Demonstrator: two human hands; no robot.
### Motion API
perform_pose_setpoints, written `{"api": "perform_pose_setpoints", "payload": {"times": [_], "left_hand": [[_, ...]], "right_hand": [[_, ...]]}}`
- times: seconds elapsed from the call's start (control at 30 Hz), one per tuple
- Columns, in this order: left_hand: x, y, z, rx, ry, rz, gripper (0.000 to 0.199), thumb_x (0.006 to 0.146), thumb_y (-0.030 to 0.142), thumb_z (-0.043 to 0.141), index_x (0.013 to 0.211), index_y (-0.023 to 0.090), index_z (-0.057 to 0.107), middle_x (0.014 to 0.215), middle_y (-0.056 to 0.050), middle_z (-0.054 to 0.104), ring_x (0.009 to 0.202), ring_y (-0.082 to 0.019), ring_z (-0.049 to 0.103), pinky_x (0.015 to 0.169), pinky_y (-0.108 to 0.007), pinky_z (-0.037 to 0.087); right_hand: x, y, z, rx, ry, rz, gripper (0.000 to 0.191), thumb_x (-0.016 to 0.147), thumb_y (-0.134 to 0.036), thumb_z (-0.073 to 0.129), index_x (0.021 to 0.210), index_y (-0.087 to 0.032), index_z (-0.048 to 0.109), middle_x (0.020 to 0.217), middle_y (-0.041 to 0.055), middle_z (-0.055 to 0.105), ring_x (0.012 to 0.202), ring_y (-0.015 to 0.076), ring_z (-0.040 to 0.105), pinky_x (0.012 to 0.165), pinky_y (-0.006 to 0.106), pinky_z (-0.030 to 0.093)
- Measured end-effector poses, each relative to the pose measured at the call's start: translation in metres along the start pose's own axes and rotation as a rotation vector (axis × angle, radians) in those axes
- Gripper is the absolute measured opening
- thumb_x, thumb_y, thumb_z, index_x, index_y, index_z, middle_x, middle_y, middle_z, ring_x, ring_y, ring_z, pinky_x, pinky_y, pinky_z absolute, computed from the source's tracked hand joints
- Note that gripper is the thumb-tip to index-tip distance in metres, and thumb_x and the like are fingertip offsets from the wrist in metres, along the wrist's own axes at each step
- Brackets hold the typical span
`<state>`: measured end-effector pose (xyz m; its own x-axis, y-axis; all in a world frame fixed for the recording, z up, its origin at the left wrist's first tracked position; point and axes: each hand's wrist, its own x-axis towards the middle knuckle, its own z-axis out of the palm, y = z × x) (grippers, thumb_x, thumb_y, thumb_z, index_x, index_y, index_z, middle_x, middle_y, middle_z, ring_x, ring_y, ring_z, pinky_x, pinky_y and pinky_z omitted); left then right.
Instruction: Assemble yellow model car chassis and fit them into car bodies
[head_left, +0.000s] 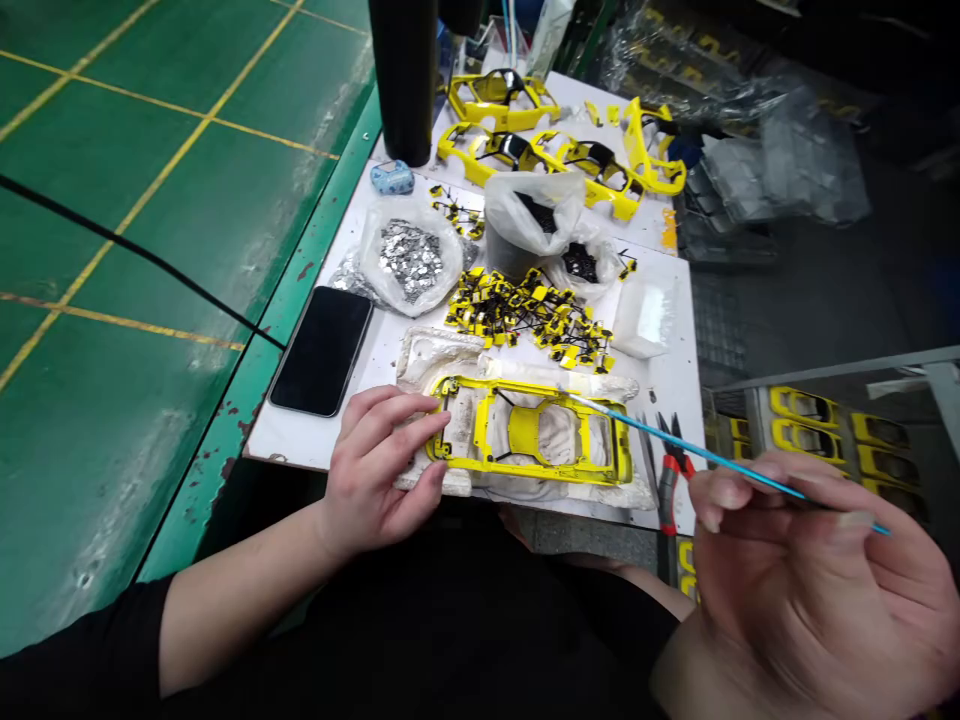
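Observation:
My left hand (375, 470) grips the end of a yellow model car body shell (480, 432), which lies open-framed in a white foam cradle (439, 358). My right hand (810, 580) hangs above the shell's right end, pinching a thin blue paintbrush (697, 450). The brush slants toward the shell, and its tip comes close to the upper edge near the middle. Whether the tip touches cannot be settled from this view. Red-handled pliers (670, 480) lie just beneath the brush.
A black phone (321, 350) lies on the white board (292, 440). Beyond stand a bag of silver pieces (411, 260), a heap of small yellow parts (525, 315) and several yellow shells (499, 100). A tray of yellow shells (817, 430) sits right; green matting (150, 300) lies left.

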<state>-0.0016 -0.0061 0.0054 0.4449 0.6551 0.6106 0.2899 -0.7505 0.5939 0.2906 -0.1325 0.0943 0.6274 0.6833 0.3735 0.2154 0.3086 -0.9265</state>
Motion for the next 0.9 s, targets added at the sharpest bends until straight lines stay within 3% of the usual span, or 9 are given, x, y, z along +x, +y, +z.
{"api": "perform_pose_setpoints", "payload": {"times": [0.27,0.53,0.9], "left_hand": [[-0.001,0.000,0.002,-0.030,0.018,-0.014,0.046,0.092,0.027,0.078,0.137,0.020,0.075,0.131,-0.017,0.079,0.121,-0.035,0.071,0.109,-0.056,0.057],[-0.001,-0.002,0.004,-0.029,0.043,-0.008,0.050,0.091,0.037,0.084,0.137,0.020,0.075,0.129,-0.016,0.081,0.120,-0.035,0.071,0.108,-0.056,0.058],[-0.002,-0.002,0.005,-0.014,0.057,-0.002,0.049,0.091,0.039,0.083,0.136,0.021,0.075,0.128,-0.015,0.081,0.121,-0.035,0.071,0.108,-0.056,0.059]], "right_hand": [[-0.018,0.014,0.026,0.000,-0.054,0.189,0.012,0.096,-0.033,0.090,0.103,-0.023,0.088,0.098,0.0048,0.084,0.065,0.0197,0.075,0.053,0.036,0.063],[-0.028,0.020,0.058,-0.035,0.018,0.186,0.009,0.094,-0.025,0.092,0.100,-0.025,0.086,0.091,0.0000,0.085,0.073,0.0182,0.080,0.066,0.034,0.070],[-0.031,0.026,0.060,-0.037,-0.022,0.112,0.009,0.097,-0.019,0.088,0.104,-0.024,0.088,0.092,0.0002,0.085,0.077,0.0179,0.080,0.067,0.033,0.071]]}}
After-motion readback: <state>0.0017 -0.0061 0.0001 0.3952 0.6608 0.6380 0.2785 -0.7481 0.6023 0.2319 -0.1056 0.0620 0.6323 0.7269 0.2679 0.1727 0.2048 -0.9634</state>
